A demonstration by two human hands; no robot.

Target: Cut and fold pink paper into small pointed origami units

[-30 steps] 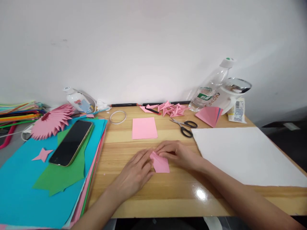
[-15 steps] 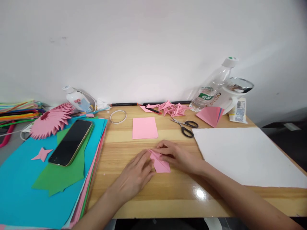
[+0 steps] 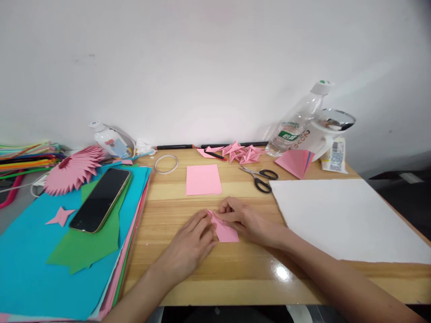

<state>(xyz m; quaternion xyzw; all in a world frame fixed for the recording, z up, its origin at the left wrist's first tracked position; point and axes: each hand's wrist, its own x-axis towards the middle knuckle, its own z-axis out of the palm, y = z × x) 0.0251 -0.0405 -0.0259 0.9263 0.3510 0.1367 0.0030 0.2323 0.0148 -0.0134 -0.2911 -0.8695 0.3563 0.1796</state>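
Observation:
A small folded piece of pink paper (image 3: 227, 232) lies on the wooden table between my hands. My left hand (image 3: 195, 237) presses its fingertips on the paper's upper left edge, the fingers bent together. From the right, my right hand (image 3: 243, 220) has its thumb on the upper part of the paper and its fingers curled in. Part of the paper is hidden under both hands. Just beyond them lies a stack of square pink paper (image 3: 204, 179). To the right of that stack are black-handled scissors (image 3: 261, 177).
A white board (image 3: 346, 220) covers the right side. At left, blue paper sheets (image 3: 50, 269) carry a phone (image 3: 100, 200), a pink paper star (image 3: 61, 216) and a pleated pink ring (image 3: 74, 170). A roll of tape (image 3: 166, 164), folded pink pieces (image 3: 242, 153) and a water bottle (image 3: 296, 121) stand towards the wall.
My right hand's fingers have curled in more, and its thumb has slid up and left across the pink paper. My left hand has stayed nearly in place.

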